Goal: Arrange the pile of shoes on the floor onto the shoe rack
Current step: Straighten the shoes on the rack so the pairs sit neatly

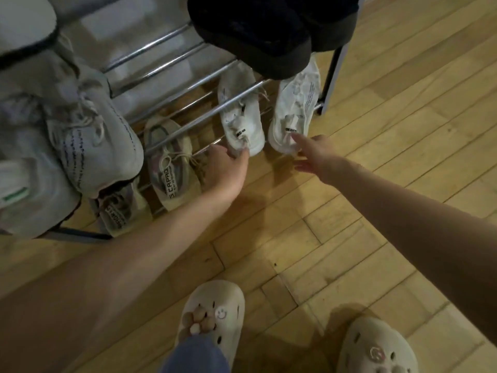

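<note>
While we lean over the shoe rack [188,90], our left hand [224,170] curls its grip round the heel of the left white sneaker [239,114] on the lowest tier, thumb touching its back edge. Our right hand [318,154] has a wide, loose grip, index finger touching the heel of the right white sneaker [295,109] beside it. Tan sneakers [172,162] sit left; black shoes [269,30] rest above.

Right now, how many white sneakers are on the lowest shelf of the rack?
2. One white sneaker sits at the left hand, whose fingers touch its heel. The other white sneaker is beside it, at the right hand. Others may be hidden under the upper shelves.
</note>
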`<action>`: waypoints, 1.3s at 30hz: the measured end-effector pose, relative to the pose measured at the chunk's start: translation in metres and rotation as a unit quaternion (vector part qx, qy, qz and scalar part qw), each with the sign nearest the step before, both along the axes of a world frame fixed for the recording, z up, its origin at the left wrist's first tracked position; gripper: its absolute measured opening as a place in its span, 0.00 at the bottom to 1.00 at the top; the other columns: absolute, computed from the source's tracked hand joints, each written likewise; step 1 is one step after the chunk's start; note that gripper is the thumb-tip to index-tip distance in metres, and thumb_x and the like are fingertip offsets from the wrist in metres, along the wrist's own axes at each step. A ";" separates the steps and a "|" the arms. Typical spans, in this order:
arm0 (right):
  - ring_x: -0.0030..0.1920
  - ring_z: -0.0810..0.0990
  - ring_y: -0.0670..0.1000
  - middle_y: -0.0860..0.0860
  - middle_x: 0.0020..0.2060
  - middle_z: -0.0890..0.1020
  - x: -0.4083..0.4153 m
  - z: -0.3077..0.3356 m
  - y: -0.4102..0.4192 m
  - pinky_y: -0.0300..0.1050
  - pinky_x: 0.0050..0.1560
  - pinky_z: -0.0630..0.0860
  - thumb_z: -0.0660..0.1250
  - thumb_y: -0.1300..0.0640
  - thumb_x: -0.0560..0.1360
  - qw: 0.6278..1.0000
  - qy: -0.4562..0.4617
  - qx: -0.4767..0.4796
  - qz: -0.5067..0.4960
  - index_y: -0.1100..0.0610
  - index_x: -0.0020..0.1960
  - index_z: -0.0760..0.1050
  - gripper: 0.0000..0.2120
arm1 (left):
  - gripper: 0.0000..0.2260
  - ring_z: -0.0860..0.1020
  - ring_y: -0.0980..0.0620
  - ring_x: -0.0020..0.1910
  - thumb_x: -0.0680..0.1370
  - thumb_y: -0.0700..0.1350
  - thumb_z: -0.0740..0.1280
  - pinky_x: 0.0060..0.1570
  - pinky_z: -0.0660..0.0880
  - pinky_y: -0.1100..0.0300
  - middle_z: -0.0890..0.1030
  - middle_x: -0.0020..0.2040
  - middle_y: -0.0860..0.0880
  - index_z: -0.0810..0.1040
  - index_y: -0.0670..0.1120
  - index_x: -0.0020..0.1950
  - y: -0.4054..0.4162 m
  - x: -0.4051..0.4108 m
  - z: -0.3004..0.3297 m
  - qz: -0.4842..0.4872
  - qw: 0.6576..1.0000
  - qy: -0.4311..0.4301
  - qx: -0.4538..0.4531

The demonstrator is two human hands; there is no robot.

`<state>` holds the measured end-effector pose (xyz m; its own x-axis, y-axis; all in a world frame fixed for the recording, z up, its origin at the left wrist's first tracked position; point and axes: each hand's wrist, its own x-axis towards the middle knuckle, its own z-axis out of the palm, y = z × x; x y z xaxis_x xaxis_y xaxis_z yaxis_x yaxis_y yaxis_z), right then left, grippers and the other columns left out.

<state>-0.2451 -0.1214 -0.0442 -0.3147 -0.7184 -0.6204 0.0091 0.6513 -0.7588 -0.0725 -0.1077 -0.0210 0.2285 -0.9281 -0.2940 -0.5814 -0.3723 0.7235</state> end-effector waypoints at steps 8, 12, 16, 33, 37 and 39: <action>0.51 0.80 0.55 0.56 0.53 0.77 0.015 -0.008 -0.016 0.47 0.41 0.82 0.70 0.61 0.75 0.969 -0.195 -0.026 -0.150 0.62 0.52 0.71 0.11 | 0.17 0.80 0.49 0.36 0.76 0.53 0.68 0.36 0.79 0.59 0.78 0.46 0.45 0.71 0.44 0.57 -0.028 -0.013 -0.009 0.146 0.933 0.294 0.146; 0.50 0.81 0.55 0.55 0.51 0.75 0.011 -0.007 -0.009 0.46 0.41 0.82 0.67 0.61 0.77 0.963 -0.153 -0.086 -0.203 0.59 0.57 0.64 0.14 | 0.14 0.77 0.54 0.32 0.75 0.44 0.71 0.24 0.75 0.68 0.79 0.43 0.44 0.75 0.39 0.57 -0.038 -0.013 -0.011 0.203 0.886 0.391 0.145; 0.42 0.81 0.50 0.52 0.44 0.76 0.005 -0.010 0.013 0.43 0.42 0.81 0.65 0.61 0.78 0.970 -0.110 -0.130 -0.173 0.58 0.57 0.65 0.11 | 0.13 0.75 0.52 0.36 0.77 0.34 0.66 0.24 0.76 0.68 0.74 0.43 0.43 0.74 0.36 0.61 -0.039 -0.002 -0.008 0.231 0.856 0.435 0.159; 0.40 0.77 0.50 0.57 0.53 0.76 -0.021 0.022 -0.053 0.45 0.39 0.79 0.61 0.61 0.80 0.986 -0.058 -0.071 -0.136 0.61 0.63 0.71 0.12 | 0.05 0.74 0.51 0.38 0.79 0.32 0.62 0.32 0.79 0.64 0.72 0.43 0.43 0.73 0.37 0.44 -0.021 -0.016 0.010 0.242 0.783 0.521 0.241; 0.50 0.78 0.52 0.56 0.55 0.78 -0.024 0.012 -0.048 0.44 0.45 0.79 0.64 0.59 0.79 0.971 -0.114 -0.040 -0.205 0.62 0.63 0.72 0.14 | 0.03 0.75 0.50 0.40 0.78 0.32 0.64 0.38 0.79 0.62 0.72 0.44 0.43 0.74 0.37 0.45 -0.021 -0.011 0.005 0.249 0.783 0.516 0.244; 0.46 0.79 0.52 0.57 0.54 0.78 -0.025 0.010 -0.047 0.47 0.54 0.80 0.64 0.59 0.79 0.974 -0.095 -0.044 -0.201 0.65 0.63 0.72 0.15 | 0.03 0.75 0.49 0.41 0.78 0.32 0.64 0.43 0.79 0.59 0.72 0.45 0.42 0.74 0.37 0.45 -0.021 -0.009 0.003 0.243 0.782 0.517 0.249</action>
